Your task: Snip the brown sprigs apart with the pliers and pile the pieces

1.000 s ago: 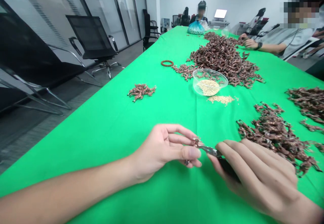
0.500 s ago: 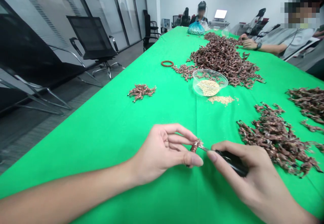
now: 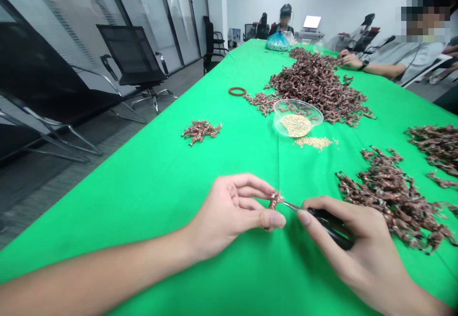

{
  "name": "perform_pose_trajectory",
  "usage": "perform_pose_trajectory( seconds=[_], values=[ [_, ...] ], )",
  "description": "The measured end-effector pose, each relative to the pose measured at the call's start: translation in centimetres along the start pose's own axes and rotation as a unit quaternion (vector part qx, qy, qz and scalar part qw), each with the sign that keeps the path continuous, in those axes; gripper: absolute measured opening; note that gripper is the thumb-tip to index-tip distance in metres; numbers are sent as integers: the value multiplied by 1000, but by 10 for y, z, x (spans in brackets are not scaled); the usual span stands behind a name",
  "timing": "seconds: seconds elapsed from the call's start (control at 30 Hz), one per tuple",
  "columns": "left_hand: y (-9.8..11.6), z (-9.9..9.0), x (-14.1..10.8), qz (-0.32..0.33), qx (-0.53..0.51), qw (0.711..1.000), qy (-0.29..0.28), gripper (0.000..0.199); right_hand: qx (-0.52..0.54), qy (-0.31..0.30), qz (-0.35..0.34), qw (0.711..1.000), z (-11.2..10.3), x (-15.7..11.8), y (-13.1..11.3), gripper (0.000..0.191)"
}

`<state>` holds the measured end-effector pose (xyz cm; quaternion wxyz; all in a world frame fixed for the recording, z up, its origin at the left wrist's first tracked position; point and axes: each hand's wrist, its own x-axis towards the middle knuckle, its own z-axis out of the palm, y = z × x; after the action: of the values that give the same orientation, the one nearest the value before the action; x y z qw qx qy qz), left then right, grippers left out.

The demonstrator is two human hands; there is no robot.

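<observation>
Between thumb and fingertips, my left hand (image 3: 236, 211) pinches a small copper-brown figurine (image 3: 274, 200). My right hand (image 3: 354, 244) is closed round the black handle of a thin metal-tipped tool (image 3: 331, 228). The tool's tip is just right of the figurine's upper end; whether they touch is too small to tell. Beyond my hands stands a clear plastic bowl (image 3: 297, 124) with tiny golden beads in it, and more golden beads (image 3: 314, 142) are spilled on the cloth in front of it. To the left lies a small pile of brown figurines (image 3: 201, 131).
A green cloth (image 3: 143, 187) covers the table. A large figurine heap (image 3: 315, 80) lies beyond the bowl, with another pile (image 3: 397, 197) at right. A brown ring (image 3: 237, 91) and a blue bag (image 3: 277, 42) are farther off. One person (image 3: 404, 56) sits at right, another at the far end.
The tool's tip has drawn back slightly to the right from the figurine, together with my right hand. The figurine in my left hand has shifted a little and stands more upright.
</observation>
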<state>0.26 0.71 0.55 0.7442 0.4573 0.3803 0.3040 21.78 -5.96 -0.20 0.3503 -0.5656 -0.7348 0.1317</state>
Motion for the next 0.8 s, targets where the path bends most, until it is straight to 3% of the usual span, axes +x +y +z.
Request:
perform_pose_trajectory(
  seconds=[0.43, 0.8],
  values=[
    [1, 1, 2, -6, 27, 998, 57, 45, 38, -31, 28, 998, 5, 5, 1, 13],
    [1, -1, 2, 16, 26, 999, 32, 51, 72, -69, 65, 993, 5, 8, 2, 21]
  ],
)
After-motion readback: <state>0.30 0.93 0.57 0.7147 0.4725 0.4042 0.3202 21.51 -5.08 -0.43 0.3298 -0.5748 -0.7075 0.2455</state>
